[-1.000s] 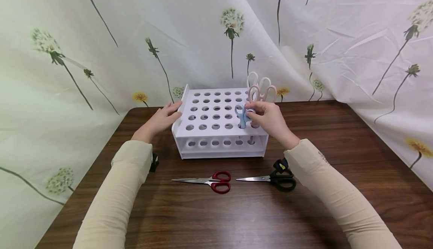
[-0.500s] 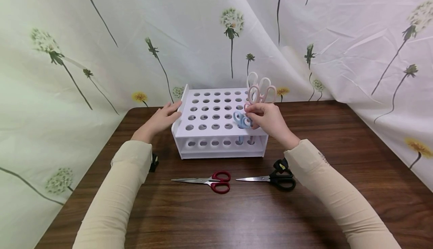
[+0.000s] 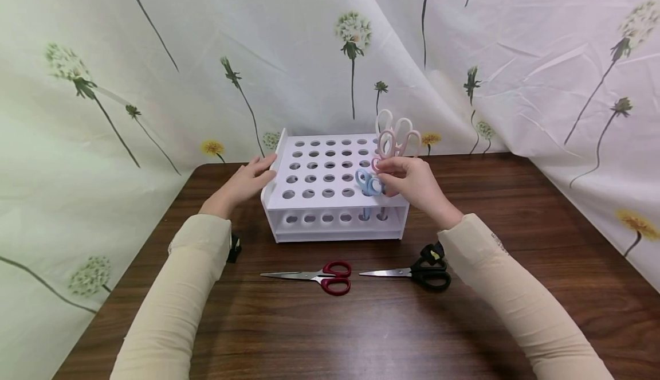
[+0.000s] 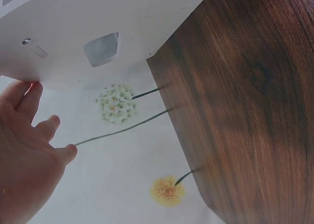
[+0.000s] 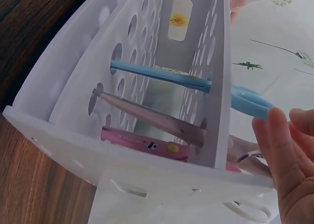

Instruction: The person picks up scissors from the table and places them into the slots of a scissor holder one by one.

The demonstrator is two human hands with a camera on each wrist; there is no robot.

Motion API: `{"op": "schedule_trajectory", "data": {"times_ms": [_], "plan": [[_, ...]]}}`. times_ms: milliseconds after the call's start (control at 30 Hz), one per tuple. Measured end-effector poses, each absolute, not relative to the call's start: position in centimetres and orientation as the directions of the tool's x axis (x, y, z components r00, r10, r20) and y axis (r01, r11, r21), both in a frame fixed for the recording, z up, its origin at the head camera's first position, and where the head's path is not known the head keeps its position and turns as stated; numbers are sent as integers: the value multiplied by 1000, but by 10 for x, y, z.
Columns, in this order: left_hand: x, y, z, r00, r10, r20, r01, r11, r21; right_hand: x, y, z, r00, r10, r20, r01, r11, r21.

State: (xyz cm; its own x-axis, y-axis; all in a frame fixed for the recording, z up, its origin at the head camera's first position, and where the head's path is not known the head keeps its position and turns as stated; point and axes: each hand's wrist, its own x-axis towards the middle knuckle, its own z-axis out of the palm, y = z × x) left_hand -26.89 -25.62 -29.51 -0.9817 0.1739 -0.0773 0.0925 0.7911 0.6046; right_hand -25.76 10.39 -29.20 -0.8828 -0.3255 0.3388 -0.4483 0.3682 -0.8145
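Light-blue plastic scissors (image 5: 189, 80) sit in the front row of the white two-tier rack with round holes (image 3: 335, 235), points down through the top plate to the lower one, presumably so both tiers keep them standing. Right hand (image 3: 412, 182): fingertips at the handle end; can't tell if pinching or only touching. Left hand (image 3: 246, 182): fingers extended, touching the rack's left wall, likely bracing it, well apart from the scissors.
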Motion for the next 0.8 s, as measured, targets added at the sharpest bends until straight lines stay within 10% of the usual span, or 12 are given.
{"op": "schedule_trajectory", "data": {"times_ms": [800], "plan": [[-268, -258, -296, -981, 182, -67, 103, 781, 616, -247, 144, -290, -839, -440, 319, -485, 340, -806]]}}
